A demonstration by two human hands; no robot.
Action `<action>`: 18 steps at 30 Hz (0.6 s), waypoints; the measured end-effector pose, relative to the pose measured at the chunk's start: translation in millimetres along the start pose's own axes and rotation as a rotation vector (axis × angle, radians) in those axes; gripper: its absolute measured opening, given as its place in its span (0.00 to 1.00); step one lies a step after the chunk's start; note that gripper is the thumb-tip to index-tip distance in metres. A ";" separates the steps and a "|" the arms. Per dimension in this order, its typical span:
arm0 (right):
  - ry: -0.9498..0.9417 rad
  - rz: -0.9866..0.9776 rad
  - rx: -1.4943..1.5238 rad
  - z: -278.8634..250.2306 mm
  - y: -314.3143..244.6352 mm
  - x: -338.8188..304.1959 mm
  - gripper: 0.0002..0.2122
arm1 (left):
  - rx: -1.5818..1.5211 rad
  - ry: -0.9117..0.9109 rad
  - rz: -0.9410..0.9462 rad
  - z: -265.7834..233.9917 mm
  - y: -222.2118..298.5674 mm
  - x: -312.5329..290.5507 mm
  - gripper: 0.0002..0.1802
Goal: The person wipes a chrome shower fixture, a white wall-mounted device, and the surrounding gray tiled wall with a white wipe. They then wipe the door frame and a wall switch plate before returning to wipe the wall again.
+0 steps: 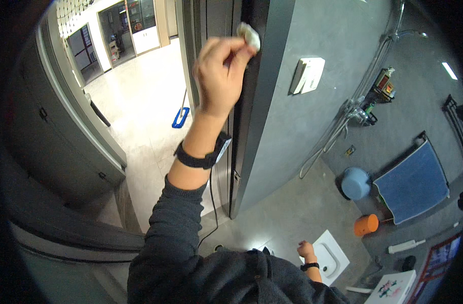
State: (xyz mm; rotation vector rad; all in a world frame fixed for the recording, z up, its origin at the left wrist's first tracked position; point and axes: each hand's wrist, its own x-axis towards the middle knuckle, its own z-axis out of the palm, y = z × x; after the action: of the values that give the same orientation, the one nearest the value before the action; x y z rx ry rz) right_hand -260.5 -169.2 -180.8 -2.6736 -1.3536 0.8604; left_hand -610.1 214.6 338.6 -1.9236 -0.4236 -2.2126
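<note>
My left hand (222,71) is raised in front of me, fingers pinched around a small crumpled white wipe or tissue (248,36). That wad rests at, or very near, the dark door frame (240,126), high up; whether it presses on the surface I cannot tell. A black strap with a small device (203,156) circles the left wrist, and a dark cable hangs below it. Low on the right, my right hand (306,249) hangs beside my body with fingers curled; its inside is hidden. It also wears a black wristband (309,266).
A white switch box (308,76) is on the grey wall right of the frame. Beyond the doorway lies a blue flat mop (181,117). Farther right are shower pipes (353,109), a blue basin (355,183), an orange bucket (366,225), a blue towel (413,185) and a white squat toilet (338,253).
</note>
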 end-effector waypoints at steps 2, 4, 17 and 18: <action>-0.009 0.098 0.053 20.4 38.7 -3.8 0.17 | 0.057 -0.036 -0.087 -9.4 0.1 -47.0 0.07; -0.059 0.204 0.120 32.9 70.4 -5.5 0.15 | 0.094 -0.061 -0.223 -20.3 5.6 -105.9 0.05; -0.380 -0.579 -0.943 62.5 148.1 60.7 0.07 | 0.119 -0.035 -0.315 -18.5 18.6 -126.4 0.02; -0.345 -0.165 -0.209 67.3 146.2 62.6 0.07 | 0.091 0.010 -0.302 -11.7 11.5 -104.6 0.03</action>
State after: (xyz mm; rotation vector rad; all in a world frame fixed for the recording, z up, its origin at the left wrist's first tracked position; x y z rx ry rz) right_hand -155.6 -228.0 -304.8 -2.5911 -1.7994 1.2688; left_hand -602.0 194.6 234.9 -1.9062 -0.8481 -2.3303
